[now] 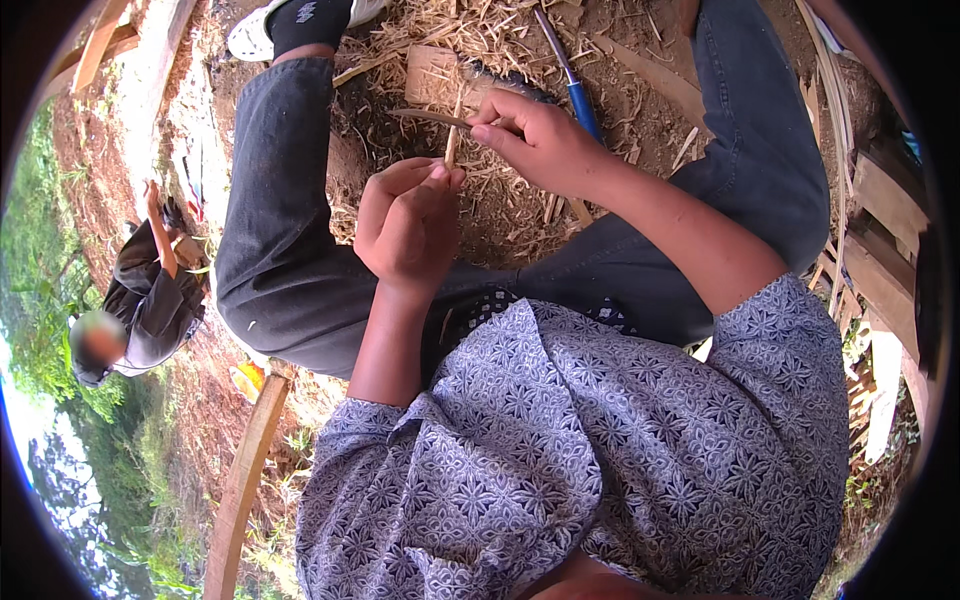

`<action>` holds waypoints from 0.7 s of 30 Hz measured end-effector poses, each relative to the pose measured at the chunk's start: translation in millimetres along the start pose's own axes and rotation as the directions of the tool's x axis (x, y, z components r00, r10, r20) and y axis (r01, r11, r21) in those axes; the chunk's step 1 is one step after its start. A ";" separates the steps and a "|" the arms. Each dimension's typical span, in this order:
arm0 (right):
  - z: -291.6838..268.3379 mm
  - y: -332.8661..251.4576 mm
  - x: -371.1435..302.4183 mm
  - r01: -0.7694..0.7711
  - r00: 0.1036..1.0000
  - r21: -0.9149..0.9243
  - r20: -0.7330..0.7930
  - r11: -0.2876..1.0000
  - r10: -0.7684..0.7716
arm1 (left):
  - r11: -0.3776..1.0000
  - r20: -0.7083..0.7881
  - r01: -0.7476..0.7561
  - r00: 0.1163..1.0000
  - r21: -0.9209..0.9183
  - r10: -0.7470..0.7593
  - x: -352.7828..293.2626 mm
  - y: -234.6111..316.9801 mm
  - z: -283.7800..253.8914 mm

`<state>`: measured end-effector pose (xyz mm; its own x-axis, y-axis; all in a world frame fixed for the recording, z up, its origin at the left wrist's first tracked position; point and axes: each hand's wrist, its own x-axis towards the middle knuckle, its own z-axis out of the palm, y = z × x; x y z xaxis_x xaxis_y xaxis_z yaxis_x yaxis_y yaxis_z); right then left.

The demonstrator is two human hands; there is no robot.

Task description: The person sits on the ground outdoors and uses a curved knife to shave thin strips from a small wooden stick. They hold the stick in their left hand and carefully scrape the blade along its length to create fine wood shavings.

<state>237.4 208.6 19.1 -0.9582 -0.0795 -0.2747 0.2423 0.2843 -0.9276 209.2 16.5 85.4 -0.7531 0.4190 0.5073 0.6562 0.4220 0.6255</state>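
My left hand (408,222) is closed around the lower end of a thin, pale wooden stick (451,148), which points away from me between my knees. In my right hand (535,140) is a knife, its thin blade (425,116) reaching left across the stick; the handle is hidden by my fingers. Blade and stick appear to touch. Just beyond my hands lies a flat wooden block (432,76) among curled shavings. A tool with a blue handle (583,112) and a thin metal shaft lies right of the block, beyond my right hand.
My bent legs (275,215) frame the work on both sides. Wood shavings (400,45) cover the soil. Planks (885,290) are stacked at the right, and a long wooden piece (245,480) stands at lower left. Another person (150,300) is farther off at the left.
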 end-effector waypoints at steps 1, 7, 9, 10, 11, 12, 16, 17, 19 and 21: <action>1.8 -1.5 -0.9 0.072 0.997 -0.016 -0.018 0.997 -0.072 | 1.000 -0.002 0.011 1.000 0.003 -0.011 0.9 0.1 -0.7; 2.7 8.7 5.2 0.096 0.992 -0.017 -0.085 0.995 -0.097 | 0.999 -0.004 0.038 0.999 -0.012 -0.038 0.9 1.1 0.2; 3.3 7.4 3.1 0.099 0.992 0.014 -0.084 0.995 -0.098 | 0.999 -0.007 0.029 1.000 -0.023 -0.029 -2.0 -0.5 -1.4; 3.0 8.6 1.7 0.071 0.994 0.001 -0.080 0.997 -0.070 | 0.999 -0.010 0.011 1.000 -0.041 -0.011 -3.2 -2.7 0.2; 0.8 10.9 3.5 0.047 0.996 -0.010 -0.078 0.999 -0.048 | 0.998 -0.014 -0.012 1.000 -0.056 0.011 -1.2 -5.0 1.6; -1.3 13.4 5.1 0.023 0.997 -0.022 -0.076 0.999 -0.025 | 0.999 -0.017 -0.008 1.000 -0.036 0.007 0.6 -5.3 1.6; 1.0 2.8 4.5 0.122 0.987 -0.041 -0.096 0.992 -0.126 | 1.000 -0.040 0.021 0.999 0.004 -0.021 -0.1 -6.3 -1.1; 0.1 1.8 2.2 0.104 0.991 -0.042 -0.078 0.994 -0.107 | 1.000 -0.045 0.028 0.999 0.003 -0.028 -2.7 -5.7 -1.3; -14.8 51.9 10.9 -0.250 0.966 -0.226 -0.124 0.942 0.226 | 0.999 -0.016 0.030 0.999 -0.016 -0.030 0.1 -3.0 -0.4; -17.4 52.6 6.7 -0.211 0.976 -0.224 -0.097 0.952 0.193 | 0.999 -0.014 0.045 0.999 -0.011 -0.045 2.8 -3.9 0.0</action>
<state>241.0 239.6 -27.1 -0.9035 0.0700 -0.4228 0.3983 0.5016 -0.7680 204.5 16.1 84.4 -0.7824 0.3886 0.4868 0.6213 0.4312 0.6543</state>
